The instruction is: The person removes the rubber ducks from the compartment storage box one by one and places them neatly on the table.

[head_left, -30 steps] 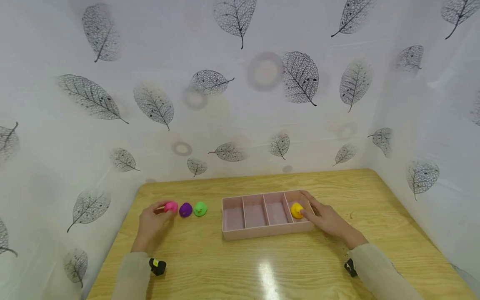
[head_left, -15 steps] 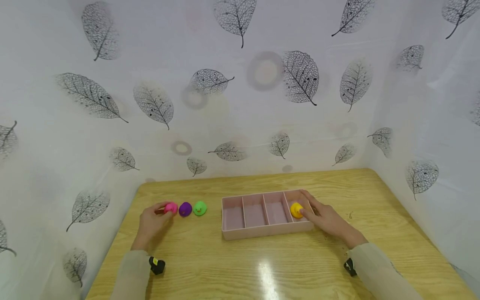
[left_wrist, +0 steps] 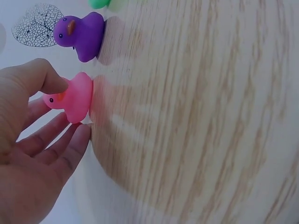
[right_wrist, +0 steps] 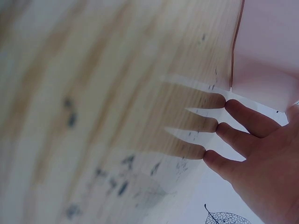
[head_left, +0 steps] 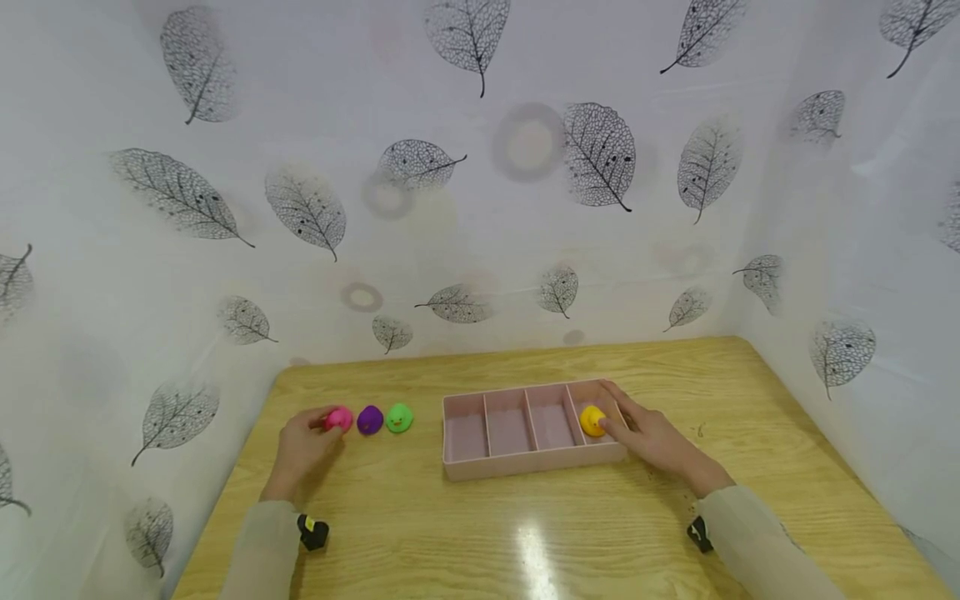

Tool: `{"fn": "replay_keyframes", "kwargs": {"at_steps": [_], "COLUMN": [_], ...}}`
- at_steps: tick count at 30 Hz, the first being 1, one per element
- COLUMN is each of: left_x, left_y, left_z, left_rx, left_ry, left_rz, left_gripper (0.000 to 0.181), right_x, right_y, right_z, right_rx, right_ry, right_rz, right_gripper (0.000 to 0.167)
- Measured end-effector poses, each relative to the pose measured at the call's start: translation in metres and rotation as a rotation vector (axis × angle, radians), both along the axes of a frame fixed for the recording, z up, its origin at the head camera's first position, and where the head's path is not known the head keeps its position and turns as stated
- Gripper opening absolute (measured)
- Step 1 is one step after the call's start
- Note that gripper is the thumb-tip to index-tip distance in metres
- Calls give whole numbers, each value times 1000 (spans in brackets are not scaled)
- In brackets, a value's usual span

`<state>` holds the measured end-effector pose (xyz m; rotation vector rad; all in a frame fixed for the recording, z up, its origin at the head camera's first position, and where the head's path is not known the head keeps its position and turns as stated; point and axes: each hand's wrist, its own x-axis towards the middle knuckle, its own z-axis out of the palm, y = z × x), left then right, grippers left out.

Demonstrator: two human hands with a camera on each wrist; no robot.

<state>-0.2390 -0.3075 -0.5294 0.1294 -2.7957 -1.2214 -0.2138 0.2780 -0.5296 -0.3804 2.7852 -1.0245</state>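
The left hand [head_left: 302, 448] has a small pink rubber duck [head_left: 339, 418] between thumb and fingers, at the left end of a row with a purple rubber duck [head_left: 370, 421] and a green rubber duck [head_left: 399, 418] on the light wood-grain surface [head_left: 420, 533]. The left wrist view adds what the head view hides: the thumb lies against the pink duck's orange beak, the other fingers curve loosely around its far side, and the duck's base appears to meet the surface. That view catches only an edge of the green duck; the head view shows all of it.

The right hand [head_left: 663, 442] is at the right end of a long pale-pink tray [head_left: 525, 465] with four compartments. Only the head view shows the yellow rubber duck [head_left: 592, 421] in the rightmost compartment, with the thumb reaching over the tray's wall to it and a finger at the far corner; whether the thumb presses the duck I cannot tell. The right wrist view reveals three fairly straight, spread fingers outside the tray, their tips touching the surface. Behind everything, the head view takes in white cloth [head_left: 465, 242] printed with skeleton leaves
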Motion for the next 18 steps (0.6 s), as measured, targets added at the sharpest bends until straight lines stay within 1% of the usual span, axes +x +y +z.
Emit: {"fn": "replay_keyframes", "kwargs": {"at_steps": [7,11,18], "left_x": [0,0,2], "left_y": [-1,-1,-1], "left_z": [-1,0,1], "left_rx": [72,57,85], "left_ry": [-56,-46,-70], "left_rz": [-3,-19,-25], "left_gripper": [47,47,49], "right_x": [0,1,1], "right_y": [0,-1,-1], "right_z": [0,1,0], "right_rx": [11,14,17], "right_ry": [0,-4,8], "right_rz": [-2,-7,-4], "right_gripper": [76,76,76]}}
